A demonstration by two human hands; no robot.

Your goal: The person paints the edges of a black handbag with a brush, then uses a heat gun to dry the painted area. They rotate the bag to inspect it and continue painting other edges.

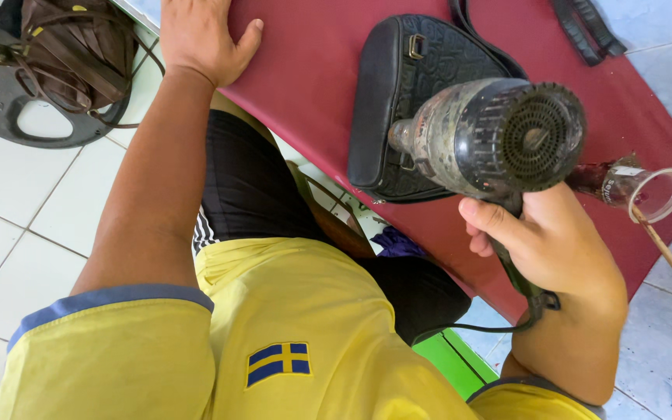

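A brown bag (79, 54) lies on the white tiled floor (25, 225). The left hand (204, 39) rests flat, grip released, on the maroon tabletop (313, 70). A black purse (406, 93) lies there beneath the worn heat gun (491, 136), clenched in the right hand (546, 241).

You hold a worn, grimy black heat gun (491, 140) at right, above the black embossed leather bag (406, 78) lying flat on the worktop.

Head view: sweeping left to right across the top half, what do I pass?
Brown bag on a dark round frame → left hand flat on the red table → black purse → heat gun in the right hand → clear cup with a stick.
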